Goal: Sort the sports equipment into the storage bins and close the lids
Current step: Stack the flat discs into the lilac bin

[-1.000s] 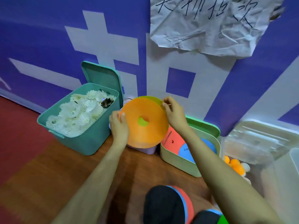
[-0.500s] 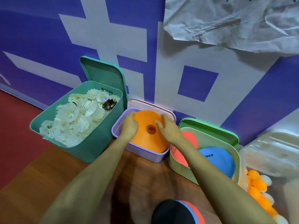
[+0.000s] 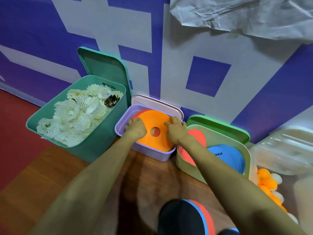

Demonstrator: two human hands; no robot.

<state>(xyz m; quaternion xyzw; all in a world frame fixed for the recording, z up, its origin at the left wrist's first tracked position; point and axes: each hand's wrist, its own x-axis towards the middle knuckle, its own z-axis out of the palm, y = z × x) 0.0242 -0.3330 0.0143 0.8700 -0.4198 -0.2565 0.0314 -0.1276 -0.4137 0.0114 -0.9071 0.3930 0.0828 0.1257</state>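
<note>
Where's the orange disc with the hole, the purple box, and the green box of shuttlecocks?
orange marker disc (image 3: 155,120): head view, top surface just above its hole.
purple bin (image 3: 150,152): head view, front wall.
teal bin (image 3: 101,143): head view, outer wall facing the purple bin.

Orange disc, centre hole, lies tilted on a red disc in the lilac bin, mid-row at the floor's back edge. Teal bin to its left, full of shuttlecocks. Green bin to its right holds a blue disc. Teal lid off, upright behind its bin.
</note>
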